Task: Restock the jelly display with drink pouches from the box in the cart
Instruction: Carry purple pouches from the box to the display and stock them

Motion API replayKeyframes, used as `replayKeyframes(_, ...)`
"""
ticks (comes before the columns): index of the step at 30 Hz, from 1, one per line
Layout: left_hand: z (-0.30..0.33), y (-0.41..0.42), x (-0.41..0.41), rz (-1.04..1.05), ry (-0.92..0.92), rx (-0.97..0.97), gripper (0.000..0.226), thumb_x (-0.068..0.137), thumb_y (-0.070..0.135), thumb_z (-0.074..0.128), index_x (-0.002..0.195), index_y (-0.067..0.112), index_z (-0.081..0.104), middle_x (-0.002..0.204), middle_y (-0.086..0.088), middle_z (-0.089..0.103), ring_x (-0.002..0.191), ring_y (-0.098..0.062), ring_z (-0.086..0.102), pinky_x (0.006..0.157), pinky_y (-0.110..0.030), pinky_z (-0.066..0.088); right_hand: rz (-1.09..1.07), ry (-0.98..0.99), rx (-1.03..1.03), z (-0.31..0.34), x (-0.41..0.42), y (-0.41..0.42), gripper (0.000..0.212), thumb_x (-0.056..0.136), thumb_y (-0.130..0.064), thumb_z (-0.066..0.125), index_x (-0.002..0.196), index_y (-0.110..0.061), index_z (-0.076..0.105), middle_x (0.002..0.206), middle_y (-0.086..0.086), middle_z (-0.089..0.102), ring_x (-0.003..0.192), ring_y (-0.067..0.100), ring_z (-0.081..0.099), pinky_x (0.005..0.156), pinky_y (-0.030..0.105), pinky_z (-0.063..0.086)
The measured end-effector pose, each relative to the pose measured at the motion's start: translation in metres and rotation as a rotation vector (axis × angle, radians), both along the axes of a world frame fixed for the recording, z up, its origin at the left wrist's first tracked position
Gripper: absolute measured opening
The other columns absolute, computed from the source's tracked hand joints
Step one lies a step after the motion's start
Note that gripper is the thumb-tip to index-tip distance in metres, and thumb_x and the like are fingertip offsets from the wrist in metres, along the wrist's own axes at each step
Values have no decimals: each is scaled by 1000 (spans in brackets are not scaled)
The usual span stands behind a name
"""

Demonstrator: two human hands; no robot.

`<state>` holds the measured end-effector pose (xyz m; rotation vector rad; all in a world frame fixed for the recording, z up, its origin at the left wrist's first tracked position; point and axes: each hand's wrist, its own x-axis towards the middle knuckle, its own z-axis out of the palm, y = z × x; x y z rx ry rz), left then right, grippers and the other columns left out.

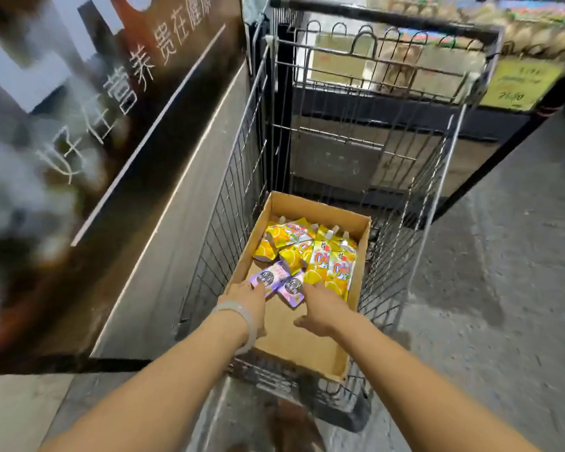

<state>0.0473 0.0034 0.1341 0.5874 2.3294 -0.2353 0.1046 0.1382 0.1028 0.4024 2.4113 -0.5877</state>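
A cardboard box (307,347) lies in the wire cart (405,177). Several yellow drink pouches (320,259) with spouts fill its far end. Two purple pouches (271,277) lie just in front of them. My left hand (245,305), with a pale bracelet on the wrist, reaches into the box and its fingertips touch the left purple pouch. My right hand (320,308) reaches in beside it, fingers at the second purple pouch (292,290) and the nearest yellow pouch. Whether either hand grips a pouch is hidden by the hands themselves.
A dark display wall with white lettering (88,132) and a grey metal ledge (163,230) runs along the cart's left side. Stacked goods and a yellow price sign (519,83) stand beyond the cart. Grey concrete floor (503,288) stretches to the right.
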Motion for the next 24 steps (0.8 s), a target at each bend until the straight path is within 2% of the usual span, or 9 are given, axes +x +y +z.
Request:
replayKeyframes(5,-75,21,-45,-45,-37,-44,59,81,35,66,130,15,40,134,-11,41,123,-31,44,96,-42,47,-141,-80,-100,-67,-35,11,75,82,-34,69,144,-16,30,145,10,39,131,31,42,104,39,41)
replayKeyframes(9,-144,34,-78,-11,-141,-48,59,86,29,63,135,13,35,141,-11,33,132,-32,33,102,-42,38,-378,-119,-179,-128,-43,10,72,81,-29,69,140,-13,31,137,9,48,125,31,48,99,35,43)
replayKeyframes(12,-193,38,-97,71,-190,-23,65,87,25,61,141,12,28,143,-12,32,135,-31,30,105,-42,36,-672,-71,-341,-166,-47,6,49,82,-14,69,127,-9,49,115,-4,54,114,18,54,83,20,37)
replayKeyframes(14,-224,42,-108,109,-196,5,74,87,30,59,146,12,19,147,-13,32,137,-32,30,109,-42,34,-934,20,-428,-195,-54,4,27,80,-11,71,104,-11,61,107,0,59,105,15,57,83,21,41)
replayKeyframes(15,-235,45,-112,138,-203,28,78,88,33,58,149,12,14,150,-14,29,138,-33,29,111,-42,32,-1105,41,-458,-207,-58,2,26,80,-15,72,101,-12,59,107,3,61,102,18,58,85,27,43)
replayKeyframes(17,-253,52,-119,212,-209,107,79,90,35,56,150,12,10,154,-13,23,140,-31,26,113,-42,27,-1376,73,-413,-230,-69,-2,50,77,-28,74,114,-4,50,110,10,63,102,25,60,87,35,46)
replayKeyframes(19,-265,58,-123,246,-206,201,80,90,36,58,150,8,12,153,-13,25,140,-29,26,114,-37,23,-1486,143,-350,-248,-79,-4,68,70,-36,77,119,1,47,115,17,62,107,33,60,88,39,46)
replayKeyframes(22,-273,65,-124,248,-116,208,76,86,39,63,144,8,24,144,-14,37,135,-30,32,112,-36,25,-1593,122,-297,-262,-92,-1,70,71,-30,80,122,3,45,122,19,56,113,34,56,91,38,44)
replayKeyframes(24,-276,66,-123,240,-92,153,66,81,43,67,131,10,39,133,-14,46,128,-31,38,105,-37,32,-1634,84,-316,-267,-92,4,59,73,-23,79,118,2,50,117,17,59,107,33,57,88,36,43)
